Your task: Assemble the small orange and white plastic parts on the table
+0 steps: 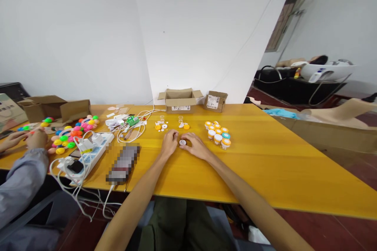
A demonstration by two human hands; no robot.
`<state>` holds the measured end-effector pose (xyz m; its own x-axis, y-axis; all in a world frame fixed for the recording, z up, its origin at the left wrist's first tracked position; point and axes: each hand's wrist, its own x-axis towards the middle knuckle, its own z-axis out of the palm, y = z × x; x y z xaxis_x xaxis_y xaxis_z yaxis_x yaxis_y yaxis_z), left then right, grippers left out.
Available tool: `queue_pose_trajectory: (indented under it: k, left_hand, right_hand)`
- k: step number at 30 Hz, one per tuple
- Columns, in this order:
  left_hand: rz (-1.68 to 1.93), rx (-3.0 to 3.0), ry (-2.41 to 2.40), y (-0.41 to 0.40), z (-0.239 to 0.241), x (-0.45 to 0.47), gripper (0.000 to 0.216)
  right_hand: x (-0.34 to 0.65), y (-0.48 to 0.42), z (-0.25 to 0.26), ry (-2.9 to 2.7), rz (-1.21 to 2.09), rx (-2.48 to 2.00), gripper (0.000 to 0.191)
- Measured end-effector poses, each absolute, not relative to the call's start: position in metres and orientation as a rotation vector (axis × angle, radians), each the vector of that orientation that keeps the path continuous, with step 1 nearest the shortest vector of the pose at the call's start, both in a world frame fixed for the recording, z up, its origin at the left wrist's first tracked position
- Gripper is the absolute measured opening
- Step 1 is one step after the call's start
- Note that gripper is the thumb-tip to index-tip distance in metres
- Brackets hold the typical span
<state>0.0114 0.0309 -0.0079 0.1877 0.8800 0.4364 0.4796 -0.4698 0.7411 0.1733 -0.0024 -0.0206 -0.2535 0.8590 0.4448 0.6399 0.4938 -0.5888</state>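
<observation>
My right hand (196, 146) curls its thumb and fingers round a small round white part (182, 142) on the wooden table. Close beside it on the left, my left hand (170, 143) has its fingers drawn together; whatever they pinch, if anything, is too small to make out. Just beyond the hands lie two little groups of parts: white pieces (164, 126), an orange ring (158, 127), another orange ring (186, 126) and a clear cup (180, 119). To the right stands a cluster of small clear jars with white and orange tops (218, 138), one of them teal (226, 135).
Two cardboard boxes, an open one (180, 104) and a smaller one (216, 102), stand against the wall. Left are a phone (123, 164), a power strip (96, 153) with tangled cables, and colourful balls (63, 138). A co-worker's hands (37, 139) are at the far left.
</observation>
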Motion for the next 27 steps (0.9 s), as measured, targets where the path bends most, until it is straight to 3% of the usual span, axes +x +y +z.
queue_pose_trajectory:
  k: [6,27]
  left_hand:
    - [1.128,2.014,1.264,0.028,-0.003,0.013,0.017]
    - [1.036,2.101,1.215,0.027,-0.001,0.011,0.018]
  right_hand:
    - [0.177,0.001,-0.023,-1.989,0.416,-1.128,0.013]
    - [0.179,0.010,-0.033,-1.812,0.541,-1.104,0.011]
